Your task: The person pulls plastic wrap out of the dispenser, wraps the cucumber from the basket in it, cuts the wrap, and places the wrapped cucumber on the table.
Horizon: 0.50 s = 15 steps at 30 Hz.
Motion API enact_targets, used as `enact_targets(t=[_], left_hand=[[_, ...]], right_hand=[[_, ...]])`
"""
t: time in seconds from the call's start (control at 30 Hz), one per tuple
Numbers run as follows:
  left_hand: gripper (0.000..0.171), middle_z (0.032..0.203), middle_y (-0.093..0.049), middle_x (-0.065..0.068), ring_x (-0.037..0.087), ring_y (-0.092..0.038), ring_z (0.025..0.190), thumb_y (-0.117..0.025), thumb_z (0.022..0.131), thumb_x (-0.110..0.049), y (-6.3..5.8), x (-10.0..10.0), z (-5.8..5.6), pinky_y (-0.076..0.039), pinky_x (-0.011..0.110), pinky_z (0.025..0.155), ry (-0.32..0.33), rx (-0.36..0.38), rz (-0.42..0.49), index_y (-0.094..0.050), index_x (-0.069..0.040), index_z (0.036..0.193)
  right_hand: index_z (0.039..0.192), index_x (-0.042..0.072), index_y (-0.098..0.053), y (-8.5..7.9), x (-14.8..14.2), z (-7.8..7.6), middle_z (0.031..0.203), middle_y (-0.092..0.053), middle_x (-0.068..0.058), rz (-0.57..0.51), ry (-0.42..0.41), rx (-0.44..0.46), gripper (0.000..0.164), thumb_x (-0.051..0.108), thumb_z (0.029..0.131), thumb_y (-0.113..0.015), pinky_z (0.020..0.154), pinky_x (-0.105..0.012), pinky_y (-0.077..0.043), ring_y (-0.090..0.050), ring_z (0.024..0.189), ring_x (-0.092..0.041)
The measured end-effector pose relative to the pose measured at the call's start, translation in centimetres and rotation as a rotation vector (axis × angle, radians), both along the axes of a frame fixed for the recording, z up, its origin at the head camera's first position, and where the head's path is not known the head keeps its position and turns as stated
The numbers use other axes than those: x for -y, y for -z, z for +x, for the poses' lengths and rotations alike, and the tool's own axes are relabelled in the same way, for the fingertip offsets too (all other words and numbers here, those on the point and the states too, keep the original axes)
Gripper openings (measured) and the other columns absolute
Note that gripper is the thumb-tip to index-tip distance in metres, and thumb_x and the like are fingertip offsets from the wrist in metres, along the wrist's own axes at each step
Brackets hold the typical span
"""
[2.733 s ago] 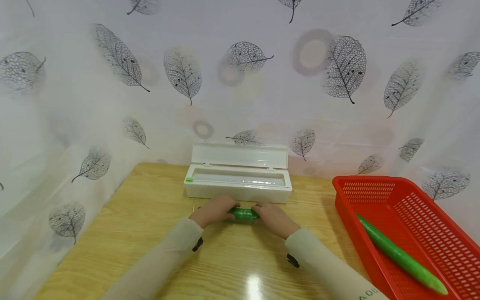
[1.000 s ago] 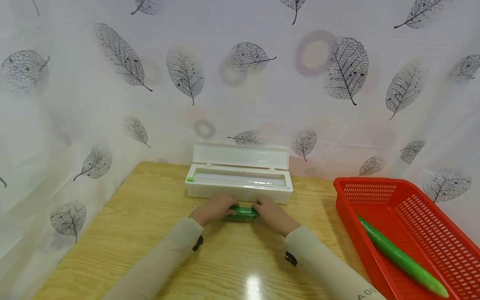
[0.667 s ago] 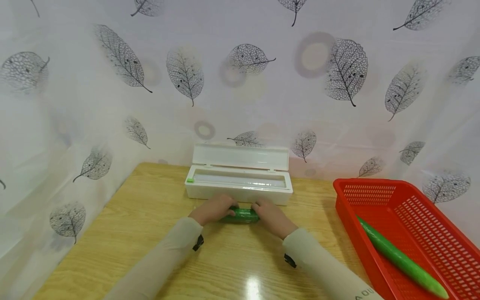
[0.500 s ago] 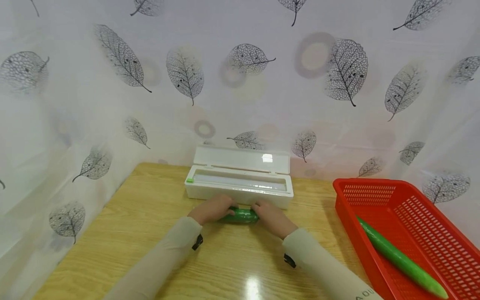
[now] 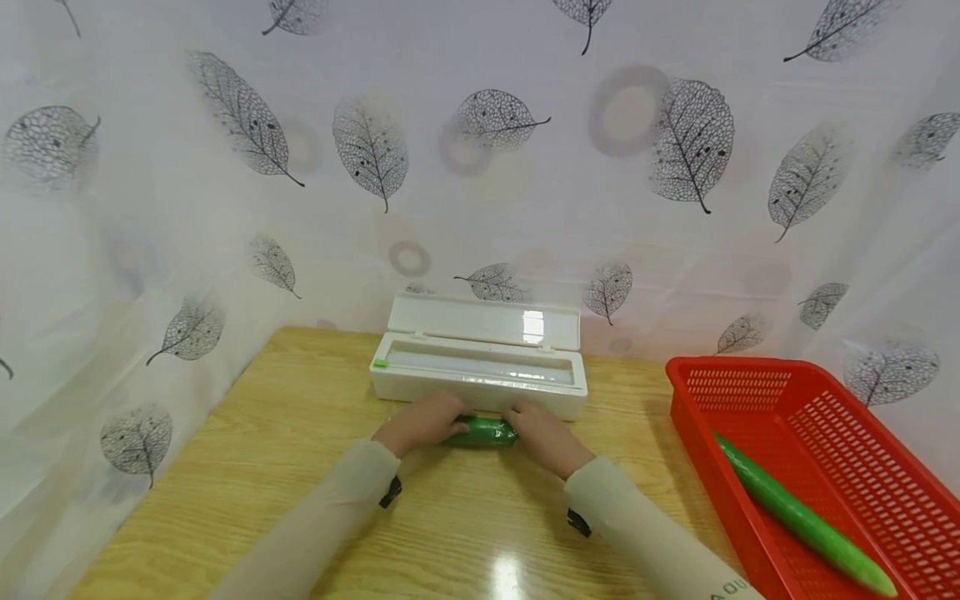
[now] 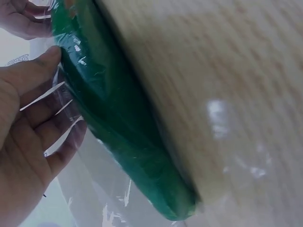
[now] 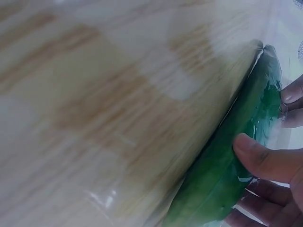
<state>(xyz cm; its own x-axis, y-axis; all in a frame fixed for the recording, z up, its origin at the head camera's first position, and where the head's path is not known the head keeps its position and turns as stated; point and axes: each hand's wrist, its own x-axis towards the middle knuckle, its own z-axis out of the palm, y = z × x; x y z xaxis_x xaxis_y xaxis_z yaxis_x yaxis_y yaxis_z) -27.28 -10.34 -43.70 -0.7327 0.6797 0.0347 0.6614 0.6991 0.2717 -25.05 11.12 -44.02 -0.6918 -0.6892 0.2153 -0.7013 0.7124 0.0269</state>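
A dark green cucumber (image 5: 487, 432) lies crosswise on the wooden table, with clear cling film (image 6: 94, 189) around it that glints in both wrist views. My left hand (image 5: 427, 419) grips its left part, thumb on the near side and fingers on the far side through the film. Toward the other end, my right hand (image 5: 547, 436) holds it the same way, its thumb (image 7: 251, 150) pressing on the skin. Directly behind the hands stands a white cling film box (image 5: 480, 397), its lid (image 5: 465, 319) raised. A green slider (image 5: 381, 363) sits at the box's left end.
To the right is a red plastic basket (image 5: 738, 362) with a second cucumber (image 5: 802, 517) lying slantwise in it. A leaf-patterned curtain (image 5: 480, 200) hangs close behind the box and along the left side of the table (image 5: 300, 417).
Both hands stay nearly in place on the cucumber, which has turned slightly. The box's right end has shifted a little nearer, and its lid leans farther back, now with a bright reflection.
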Motion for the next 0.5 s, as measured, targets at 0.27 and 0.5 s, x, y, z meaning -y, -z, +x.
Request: enact_targets(t=[0.27,0.5], left_hand=[[0.023,0.096,-0.071,0.002,0.015,-0.065,0.085,-0.063,0.088,-0.024,0.60,0.30,0.29,-0.053,0.032,0.079,-0.010,-0.089,0.019,-0.069,-0.010,0.106],[0.024,0.098,-0.072,0.001,0.015,-0.067,0.086,-0.063,0.089,-0.025,0.58,0.19,0.33,-0.053,0.032,0.080,-0.029,-0.089,0.022,-0.069,-0.011,0.107]], right_hand=[[0.098,0.003,-0.065,0.11,0.14,-0.05,0.090,-0.066,-0.009,-0.011,0.031,0.019,0.024,-0.002,0.075,-0.072,0.073,-0.035,-0.054,-0.064,0.082,-0.023],[0.100,0.005,-0.067,0.06,0.04,-0.29,0.093,-0.067,-0.008,-0.020,0.049,0.067,0.027,0.001,0.075,-0.074,0.076,-0.036,-0.054,-0.064,0.085,-0.023]])
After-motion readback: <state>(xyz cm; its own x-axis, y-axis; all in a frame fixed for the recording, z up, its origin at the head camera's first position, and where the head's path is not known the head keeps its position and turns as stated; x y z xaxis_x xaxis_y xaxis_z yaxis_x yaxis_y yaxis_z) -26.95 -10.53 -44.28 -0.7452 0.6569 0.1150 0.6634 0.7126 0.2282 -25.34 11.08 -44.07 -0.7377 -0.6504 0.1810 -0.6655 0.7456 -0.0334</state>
